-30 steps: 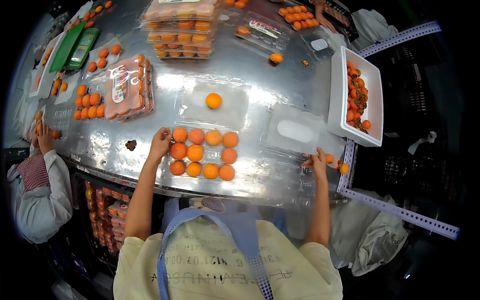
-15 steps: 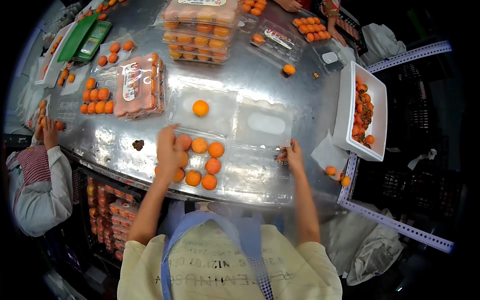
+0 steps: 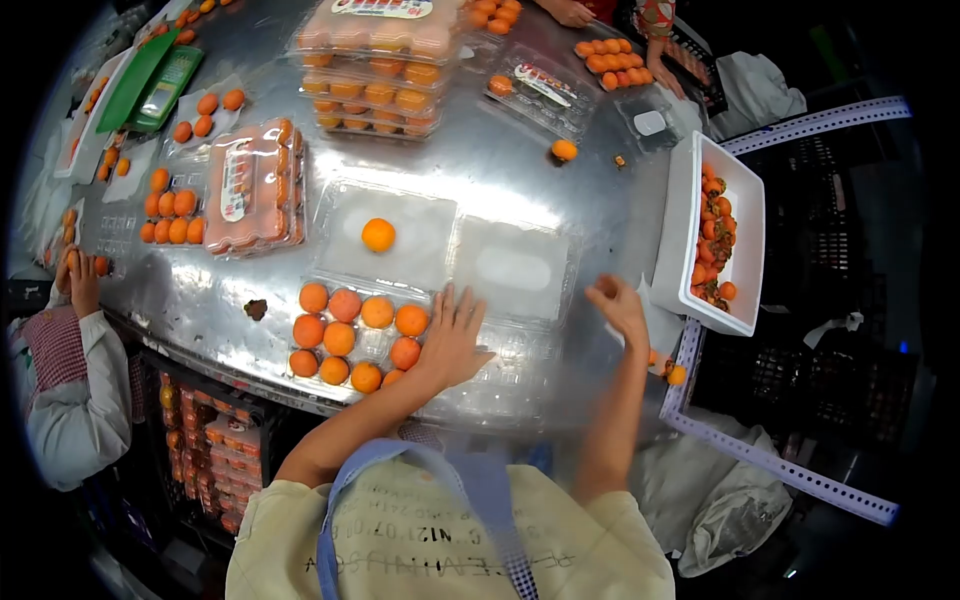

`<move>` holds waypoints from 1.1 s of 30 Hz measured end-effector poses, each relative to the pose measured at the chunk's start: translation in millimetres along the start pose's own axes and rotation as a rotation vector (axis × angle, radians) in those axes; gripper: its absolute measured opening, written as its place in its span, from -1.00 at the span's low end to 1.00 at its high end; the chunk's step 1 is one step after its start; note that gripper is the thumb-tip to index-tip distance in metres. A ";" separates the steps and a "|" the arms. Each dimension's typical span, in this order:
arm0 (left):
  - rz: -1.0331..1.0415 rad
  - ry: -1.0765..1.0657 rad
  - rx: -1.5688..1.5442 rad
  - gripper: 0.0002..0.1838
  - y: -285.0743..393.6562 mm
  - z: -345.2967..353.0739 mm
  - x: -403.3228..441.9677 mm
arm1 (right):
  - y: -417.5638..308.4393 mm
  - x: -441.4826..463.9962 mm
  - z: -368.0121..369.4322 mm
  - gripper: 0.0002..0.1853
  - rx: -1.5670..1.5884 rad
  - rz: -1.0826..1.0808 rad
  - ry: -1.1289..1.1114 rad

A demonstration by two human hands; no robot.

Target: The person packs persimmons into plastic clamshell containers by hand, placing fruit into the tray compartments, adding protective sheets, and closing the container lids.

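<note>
My left hand (image 3: 455, 335) lies with fingers spread over the right edge of an open clear plastic clamshell. Orange persimmons (image 3: 340, 338) sit in rows in the clamshell's base; my hand and forearm hide part of its lower right corner. Behind it, a single persimmon (image 3: 378, 235) rests on the transparent lid (image 3: 335, 245). To the right, my right hand (image 3: 620, 308) is raised over the table, left of a white foam box (image 3: 745, 312). Its fingers are curled, and what they hold, if anything, cannot be made out.
The foam box holds persimmons with leafy tops (image 3: 712, 235). Packed clamshells (image 3: 375, 65) are stacked at the back, and a closed one (image 3: 250, 190) stands at left. A green scale (image 3: 168, 85) stands back left. Other people's hands (image 3: 80, 275) work at the left and far right edges.
My left hand has moved right from the clamshell's left side to its right edge. My right hand has shifted right, away from the clear plastic. The view has shifted slightly.
</note>
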State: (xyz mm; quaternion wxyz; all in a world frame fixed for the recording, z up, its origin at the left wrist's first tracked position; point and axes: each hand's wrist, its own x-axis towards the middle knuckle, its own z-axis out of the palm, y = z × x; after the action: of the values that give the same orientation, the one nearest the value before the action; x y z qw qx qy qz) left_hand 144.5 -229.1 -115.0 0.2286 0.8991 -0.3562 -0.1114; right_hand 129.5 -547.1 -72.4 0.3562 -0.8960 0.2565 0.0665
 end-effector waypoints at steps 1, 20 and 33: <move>0.000 -0.011 -0.006 -0.13 -0.2 -0.9 0.6 | -18.2 14.7 -9.4 -0.39 0.017 -0.039 0.049; -0.006 -0.036 -0.112 -0.18 -6.0 -8.5 3.0 | -140.1 125.8 84.6 -0.56 0.702 -0.155 0.082; 0.017 -0.022 -0.018 -0.19 -6.4 -3.8 -2.7 | -188.6 15.3 186.1 -0.46 -0.173 -0.783 0.084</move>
State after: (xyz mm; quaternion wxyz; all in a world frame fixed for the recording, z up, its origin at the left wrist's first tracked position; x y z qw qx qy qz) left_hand 147.7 -221.9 -114.7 0.2336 0.8928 -0.3652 -0.1225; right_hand 250.1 -312.3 -100.2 0.2670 -0.9546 -0.0967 -0.0895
